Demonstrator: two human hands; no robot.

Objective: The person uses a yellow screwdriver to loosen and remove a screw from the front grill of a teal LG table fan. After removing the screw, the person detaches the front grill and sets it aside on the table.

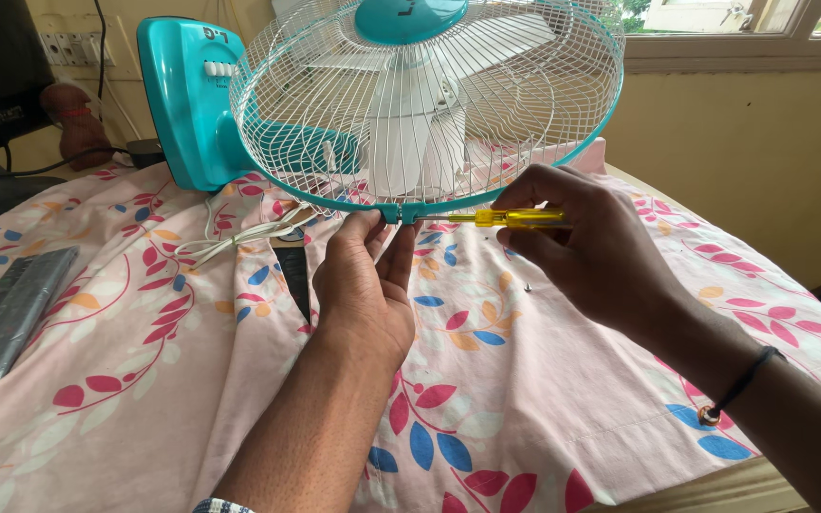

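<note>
A teal table fan (192, 95) lies on a flowered cloth, its white wire grille (429, 95) with a teal rim facing me. My left hand (365, 285) pinches the small clip at the bottom of the rim. My right hand (582, 242) grips a yellow-handled screwdriver (510, 218), held level with its tip at that clip. White blades show behind the grille.
The pink cloth (144, 380) with red and blue leaves covers the table. A small screw (527, 286) lies on it near my right hand. The fan's white cord (239, 237) is coiled by the base. A dark remote-like object (7, 318) rests at left. A window runs along the top right.
</note>
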